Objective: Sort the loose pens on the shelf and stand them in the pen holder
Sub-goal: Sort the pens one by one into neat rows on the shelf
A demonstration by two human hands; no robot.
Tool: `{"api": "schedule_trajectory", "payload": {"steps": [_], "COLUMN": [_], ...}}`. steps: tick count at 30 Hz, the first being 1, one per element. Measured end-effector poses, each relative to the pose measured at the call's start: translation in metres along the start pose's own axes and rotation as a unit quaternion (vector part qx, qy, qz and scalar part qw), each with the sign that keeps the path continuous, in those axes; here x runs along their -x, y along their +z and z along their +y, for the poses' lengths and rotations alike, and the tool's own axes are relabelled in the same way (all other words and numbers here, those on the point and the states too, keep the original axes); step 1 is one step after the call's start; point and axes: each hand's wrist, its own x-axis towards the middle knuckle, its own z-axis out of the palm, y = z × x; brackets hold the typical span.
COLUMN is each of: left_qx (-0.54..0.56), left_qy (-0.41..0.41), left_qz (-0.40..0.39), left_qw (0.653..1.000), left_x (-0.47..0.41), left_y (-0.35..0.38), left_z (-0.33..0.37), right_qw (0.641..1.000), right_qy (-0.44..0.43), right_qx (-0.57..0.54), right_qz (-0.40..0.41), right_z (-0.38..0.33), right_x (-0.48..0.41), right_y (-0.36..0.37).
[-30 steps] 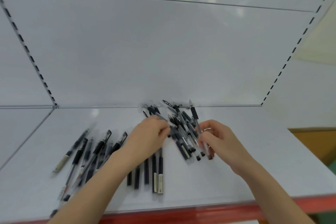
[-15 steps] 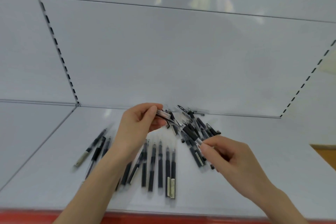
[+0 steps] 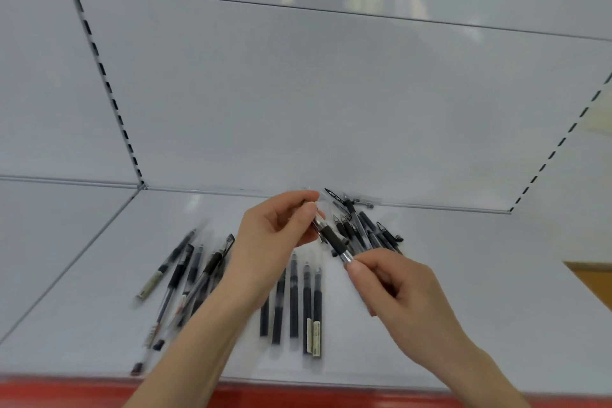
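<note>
A black-grip clear pen is held in the air between both hands. My left hand pinches its upper end and my right hand pinches its lower end. Below them several pens lie on the white shelf: a slanted group at the left, a straight row in the middle, and a loose pile at the back. No pen holder is in view.
The shelf has a red front edge and a white back wall with slotted uprights at left and right. An orange surface shows at the far right.
Both hands have risen off the pile and now hold one pen between them. The view has shifted, so the pens sit lower and further right in the frame.
</note>
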Motion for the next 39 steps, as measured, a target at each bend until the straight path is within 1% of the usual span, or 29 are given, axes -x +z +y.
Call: {"api": "schedule_trajectory", "payload": {"steps": [4, 6, 9, 11, 13, 15, 16, 18, 19, 22, 26, 30, 34, 39], "left_qx": [0.018, 0.033, 0.052, 0.032, -0.028, -0.129, -0.191, -0.300, -0.336, -0.396, -0.470, -0.514, -0.529, -0.538], "left_qy": [-0.003, -0.007, -0.033, -0.048, -0.054, -0.053, -0.047, -0.026, -0.013, 0.002, 0.007, 0.008, 0.008, 0.026], "left_qz": [-0.016, -0.014, 0.018, 0.043, 0.056, 0.064, 0.070, 0.076, 0.074, 0.064, 0.040, 0.007, -0.005, -0.039], "left_qw": [1.000, 0.999, 0.998, 0.997, 0.997, 0.988, 0.978, 0.951, 0.939, 0.916, 0.882, 0.858, 0.849, 0.842], "left_x": [-0.002, -0.004, -0.009, -0.013, -0.018, -0.022, -0.024, -0.025, -0.025, -0.026, -0.031, -0.037, -0.046, -0.059], "left_y": [-0.001, -0.002, -0.007, -0.016, -0.026, -0.036, -0.040, -0.046, -0.048, -0.052, -0.057, -0.060, -0.056, -0.040], "left_z": [0.003, 0.004, -0.001, -0.005, -0.008, -0.012, -0.015, -0.020, -0.021, -0.023, -0.026, -0.029, -0.031, -0.034], "right_qw": [1.000, 1.000, 0.997, 0.993, 0.991, 0.985, 0.982, 0.968, 0.958, 0.934, 0.934, 0.948, 0.966, 0.971], "right_qy": [-0.010, -0.001, 0.046, 0.065, 0.058, 0.029, 0.021, 0.029, 0.035, 0.043, 0.045, 0.061, 0.080, 0.124], "right_qx": [0.001, -0.003, 0.011, 0.038, 0.097, 0.166, 0.189, 0.246, 0.282, 0.342, 0.340, 0.305, 0.245, 0.206], "right_qz": [0.017, 0.014, -0.054, -0.088, -0.065, -0.022, -0.014, -0.032, -0.051, -0.093, -0.096, -0.073, -0.033, -0.013], "right_z": [0.000, -0.002, -0.006, -0.003, 0.008, 0.021, 0.026, 0.034, 0.038, 0.044, 0.050, 0.053, 0.056, 0.061], "right_x": [0.000, -0.003, -0.017, -0.031, -0.049, -0.069, -0.079, -0.095, -0.101, -0.108, -0.109, -0.109, -0.104, -0.088], "right_y": [0.011, 0.014, 0.010, 0.005, 0.002, 0.003, 0.006, 0.013, 0.018, 0.030, 0.036, 0.029, 0.010, -0.009]}}
